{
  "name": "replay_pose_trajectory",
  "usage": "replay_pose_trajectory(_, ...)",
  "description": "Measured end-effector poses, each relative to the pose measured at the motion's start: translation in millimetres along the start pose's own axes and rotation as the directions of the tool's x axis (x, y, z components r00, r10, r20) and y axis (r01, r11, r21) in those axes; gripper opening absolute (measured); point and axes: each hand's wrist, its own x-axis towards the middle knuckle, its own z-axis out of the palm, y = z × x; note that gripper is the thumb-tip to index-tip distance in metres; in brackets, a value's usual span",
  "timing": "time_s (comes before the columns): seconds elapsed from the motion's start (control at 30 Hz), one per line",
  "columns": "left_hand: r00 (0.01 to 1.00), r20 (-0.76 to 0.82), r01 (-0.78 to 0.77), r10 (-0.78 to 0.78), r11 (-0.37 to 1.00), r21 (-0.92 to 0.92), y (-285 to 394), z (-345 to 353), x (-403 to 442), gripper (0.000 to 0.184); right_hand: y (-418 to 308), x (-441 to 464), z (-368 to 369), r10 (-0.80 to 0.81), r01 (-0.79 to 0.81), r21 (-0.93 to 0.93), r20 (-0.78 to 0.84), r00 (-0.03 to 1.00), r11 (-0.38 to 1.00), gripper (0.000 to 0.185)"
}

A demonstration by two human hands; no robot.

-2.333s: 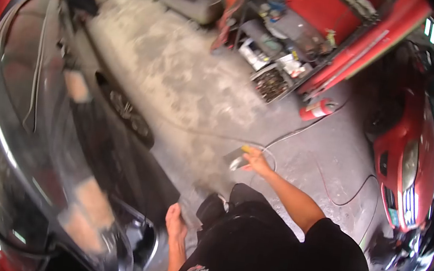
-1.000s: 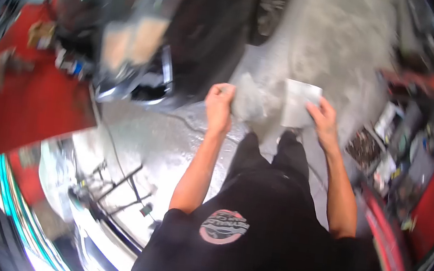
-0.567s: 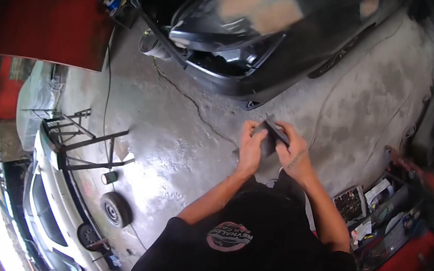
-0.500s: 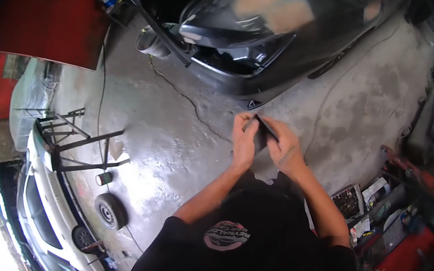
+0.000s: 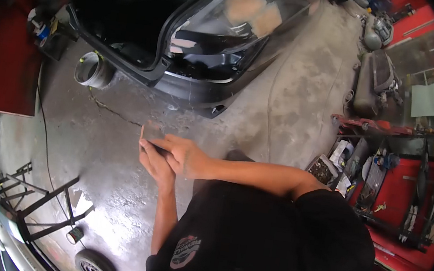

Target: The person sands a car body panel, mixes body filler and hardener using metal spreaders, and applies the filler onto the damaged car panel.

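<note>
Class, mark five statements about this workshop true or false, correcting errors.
1. The dark grey car has tan patches. True.
2. The bare left hand and bare right hand are together at a thin, flat, grey-brown piece. True.
3. The right hand touches the car. False: it is apart from the car.
4. A round, pale grey bucket is on the grey concrete floor. True.
5. The clothes shown are white overalls. False: a black short-sleeved shirt with a printed emblem shows.
</note>
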Motion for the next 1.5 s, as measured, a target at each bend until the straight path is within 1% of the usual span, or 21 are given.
replay_pose_trajectory(0.07, 0.999, -0.033, 0.021, -0.020, 1.000, 0.017, 1, -3, 2, 0.061, 20, 32, 13, -0.022, 0.016, -0.063, -0.106, 0.994, 0.998, 0.039)
replay_pose_trajectory(0.2, 0.995, 0.090, -0.076, 0.036, 0.866, 0.493, 0, -9, -10, 0.061, 65, 95, 22, -0.080, 0.074, -0.058, -0.122, 0.989, 0.996, 0.038)
replay_pose_trajectory(0.33, 0.968, -0.225, -0.079, 0.112, 0.986, 0.147, 8, -21, 22, 0.057, 48, 98, 18, -0.061, 0.062, 0.042, -0.034, 0.998, 0.997, 0.039)
replay_pose_trajectory(0.43, 0.936, -0.326, -0.011, 0.133, 0.936, 0.352, 13, -38, 42, 0.055, 28, 86, 30, -0.169, 0.146, 0.190, 0.111, 0.979, 0.971, 0.037)
replay_pose_trajectory(0.47, 0.891, -0.382, -0.062, 0.245, 0.900, 0.431, 42, -12, 38, 0.052, 20, 90, 36, -0.178, 0.141, 0.242, 0.137, 0.974, 0.960, 0.036)
replay_pose_trajectory(0.57, 0.907, -0.323, -0.117, 0.271, 0.898, 0.424, 26, -19, 48, 0.049, 22, 160, 36, -0.095, 0.063, 0.219, 0.140, 0.985, 0.974, 0.037)
replay_pose_trajectory(0.6, 0.924, -0.320, -0.059, 0.209, 0.905, 0.421, 11, -30, 50, 0.051, 27, 180, 39, -0.102, 0.063, 0.241, 0.151, 0.983, 0.968, 0.036)
replay_pose_trajectory(0.7, 0.891, -0.455, 0.090, -0.011, 0.984, 0.152, -11, -80, 71, 0.042, 30, 221, 48, -0.257, 0.235, 0.211, 0.082, 0.963, 0.949, 0.034)
replay_pose_trajectory(0.8, 0.802, -0.495, 0.072, -0.333, 0.878, -0.473, 19, -122, 106, 0.032, 20, 247, 50, -0.336, 0.320, 0.132, 0.116, 0.935, 0.938, 0.039)
replay_pose_trajectory(0.9, 0.935, 0.031, 0.253, -0.353, 0.602, -0.758, -15, -215, 133, 0.035, 5, 259, 69, -0.643, 0.662, 0.025, 0.271, 0.716, 0.749, 0.049)
replay_pose_trajectory(0.93, 0.946, 0.022, 0.183, -0.324, 0.476, -0.860, 2, -203, 146, 0.036, -7, 260, 86, -0.775, 0.787, 0.104, 0.292, 0.560, 0.608, 0.054)
replay_pose_trajectory(0.97, 0.911, 0.051, 0.239, -0.410, 0.424, -0.873, 15, -208, 158, 0.036, -18, 258, 106, -0.875, 0.875, 0.184, 0.295, 0.385, 0.447, 0.059)
replay_pose_trajectory(1.03, 0.869, 0.099, 0.316, -0.485, 0.390, -0.865, 33, -230, 186, 0.037, -23, 261, 150, -0.892, 0.915, 0.211, 0.380, 0.247, 0.343, 0.063)
replay_pose_trajectory(1.1, 0.911, 0.099, 0.314, -0.401, 0.516, -0.797, 35, -258, 209, 0.038, -29, 283, 188, -0.845, 0.886, 0.198, 0.442, 0.301, 0.419, 0.067)
replay_pose_trajectory(1.2, 0.976, 0.143, 0.217, -0.163, 0.714, -0.665, 16, -310, 252, 0.039, -35, 364, 238, -0.663, 0.720, 0.063, 0.452, 0.597, 0.691, 0.067)
replay_pose_trajectory(1.3, 0.964, 0.262, 0.225, -0.056, 0.700, -0.678, -23, -377, 288, 0.045, -52, 375, 282, -0.775, 0.827, 0.049, 0.383, 0.503, 0.561, 0.065)
replay_pose_trajectory(1.33, 0.964, 0.265, 0.200, -0.022, 0.719, -0.666, -37, -395, 301, 0.047, -59, 370, 292, -0.814, 0.889, 0.009, 0.404, 0.416, 0.458, 0.064)
replay_pose_trajectory(1.4, 0.987, 0.144, 0.008, 0.077, 0.857, -0.515, -47, -411, 320, 0.048, -55, 399, 312, -0.773, 0.847, 0.016, 0.416, 0.478, 0.532, 0.061)
replay_pose_trajectory(1.43, 0.982, 0.188, 0.085, 0.018, 0.846, -0.526, -42, -417, 329, 0.044, -52, 412, 321, -0.750, 0.821, 0.026, 0.422, 0.509, 0.571, 0.059)
replay_pose_trajectory(1.47, 0.972, 0.231, 0.162, -0.041, 0.830, -0.533, -37, -422, 339, 0.039, -44, 438, 323, -0.623, 0.718, -0.056, 0.453, 0.637, 0.694, 0.057)
replay_pose_trajectory(1.5, 0.900, 0.394, 0.404, -0.187, 0.699, -0.591, 29, -410, 347, 0.030, -29, 463, 326, -0.574, 0.659, -0.055, 0.442, 0.690, 0.750, 0.057)
